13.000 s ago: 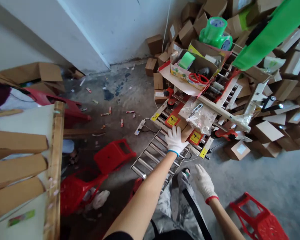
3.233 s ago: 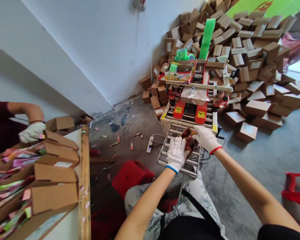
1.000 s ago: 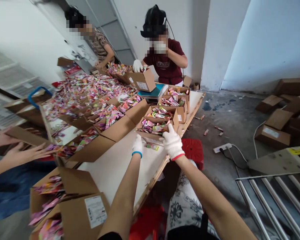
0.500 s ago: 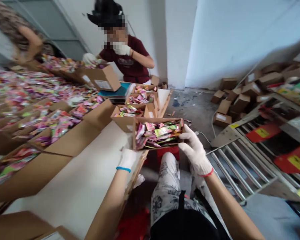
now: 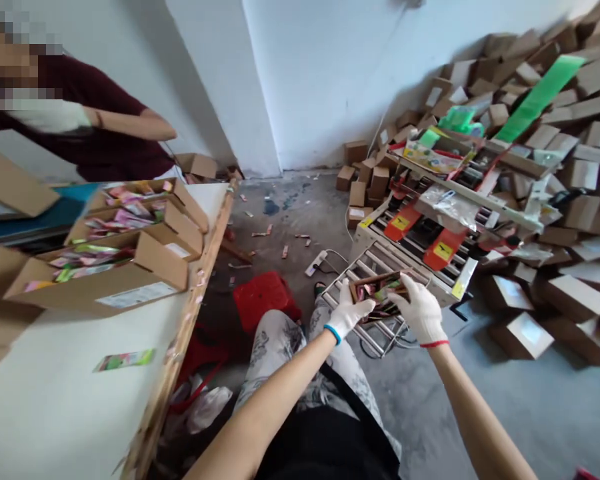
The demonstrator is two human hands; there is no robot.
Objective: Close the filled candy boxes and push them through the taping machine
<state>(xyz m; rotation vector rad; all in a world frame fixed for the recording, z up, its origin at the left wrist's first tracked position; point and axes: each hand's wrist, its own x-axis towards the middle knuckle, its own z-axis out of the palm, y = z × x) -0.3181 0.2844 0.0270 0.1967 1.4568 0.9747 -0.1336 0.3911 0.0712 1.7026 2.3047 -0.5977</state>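
Note:
Between my two gloved hands is an open cardboard box [image 5: 375,313] filled with small colourful packets [image 5: 380,291]. My left hand [image 5: 349,312], in a white glove with a blue cuff, grips the box's left side. On the right side, my right hand [image 5: 422,311], gloved in white with a red cuff, has its fingers over the rim. The box is over the rollers [image 5: 353,275] of a conveyor; whether it rests on them I cannot tell. A carton-sealing machine [image 5: 430,227] with red guide plates stands just beyond.
Open boxes [image 5: 145,267] of packets stand on the white table [image 5: 80,413], where a single packet [image 5: 125,360] lies. A red stool [image 5: 263,300] is beside my knees. Cardboard boxes [image 5: 580,293] are heaped at the right. A co-worker [image 5: 105,120] is behind the table.
My view and both hands have swung right, away from the table. The packet-filled box has moved from the table's edge to over the roller conveyor.

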